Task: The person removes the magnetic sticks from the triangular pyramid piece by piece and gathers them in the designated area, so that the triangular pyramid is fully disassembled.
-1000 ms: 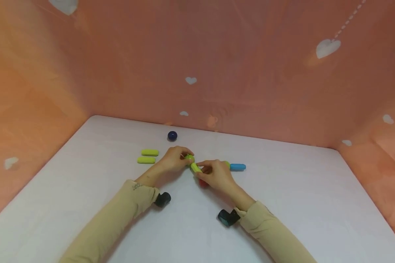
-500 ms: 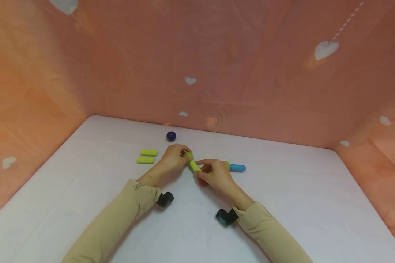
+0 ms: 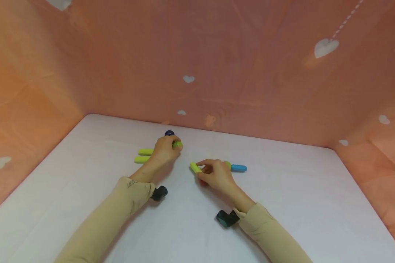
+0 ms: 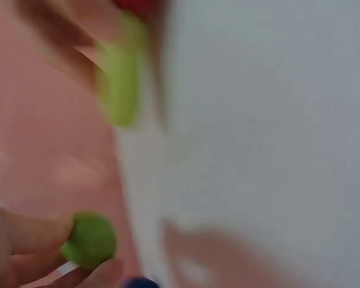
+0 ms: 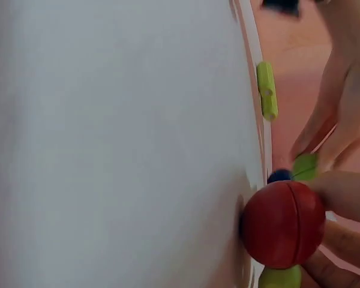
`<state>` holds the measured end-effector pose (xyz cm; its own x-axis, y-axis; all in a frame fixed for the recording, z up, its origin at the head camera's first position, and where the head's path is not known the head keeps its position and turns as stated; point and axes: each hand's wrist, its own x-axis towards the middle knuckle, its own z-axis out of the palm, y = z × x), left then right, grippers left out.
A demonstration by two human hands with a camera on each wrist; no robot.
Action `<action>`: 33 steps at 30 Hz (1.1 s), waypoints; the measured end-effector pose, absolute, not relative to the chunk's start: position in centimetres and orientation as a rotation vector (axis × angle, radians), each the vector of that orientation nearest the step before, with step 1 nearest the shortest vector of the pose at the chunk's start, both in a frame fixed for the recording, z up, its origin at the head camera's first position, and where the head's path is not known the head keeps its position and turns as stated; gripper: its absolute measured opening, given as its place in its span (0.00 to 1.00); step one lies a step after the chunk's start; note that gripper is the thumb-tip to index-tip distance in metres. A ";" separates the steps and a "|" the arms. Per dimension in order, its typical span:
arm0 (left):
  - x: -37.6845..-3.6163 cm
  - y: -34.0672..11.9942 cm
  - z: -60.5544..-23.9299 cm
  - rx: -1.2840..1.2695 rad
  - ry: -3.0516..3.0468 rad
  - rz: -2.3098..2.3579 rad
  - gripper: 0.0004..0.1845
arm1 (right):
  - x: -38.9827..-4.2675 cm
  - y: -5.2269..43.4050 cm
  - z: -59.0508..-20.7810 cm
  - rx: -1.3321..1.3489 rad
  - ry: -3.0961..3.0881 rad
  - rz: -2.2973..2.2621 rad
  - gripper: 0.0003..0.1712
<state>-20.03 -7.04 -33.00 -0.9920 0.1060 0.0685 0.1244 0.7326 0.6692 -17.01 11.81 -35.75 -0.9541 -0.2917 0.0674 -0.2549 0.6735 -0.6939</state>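
Observation:
My left hand [image 3: 164,150] pinches a green ball [image 3: 177,145] between thumb and fingers, at the left of centre in the head view. The left wrist view shows this green ball [image 4: 91,240] at the fingertips too. My right hand [image 3: 218,175] grips a yellow-green rod [image 3: 195,167] whose free end points toward the left hand. At the rod's other end sits a red ball [image 5: 285,225], large in the right wrist view, with another yellow-green piece [image 5: 280,278] against it. Beyond the right hand, a blue rod [image 3: 239,168] adjoins a green ball [image 3: 228,165], mostly hidden by that hand.
A dark blue ball [image 3: 169,133] lies just behind the left hand. Two yellow-green rods [image 3: 145,151] lie side by side left of it, partly covered by the hand. The white table [image 3: 283,204] ends at a pink cloth wall [image 3: 250,91] with hearts.
My left hand has drawn the green ball off the rod's free end, moving back and left toward the dark blue ball. My right hand stays almost still with its rod.

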 end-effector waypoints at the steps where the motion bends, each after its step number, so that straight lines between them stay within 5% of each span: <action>1: -20.0 -7.2 -32.5 -0.222 -2.898 -1.114 0.16 | -17.1 12.0 -35.7 -0.458 2.835 -1.168 0.16; 7: -20.0 -8.2 -31.1 -0.400 -2.900 -1.232 0.17 | -17.4 12.5 -35.4 -0.461 2.837 -1.196 0.16; 33: -21.3 -12.7 -32.8 -0.223 -2.884 -1.287 0.18 | -17.6 12.0 -35.7 -0.463 2.737 -1.161 0.15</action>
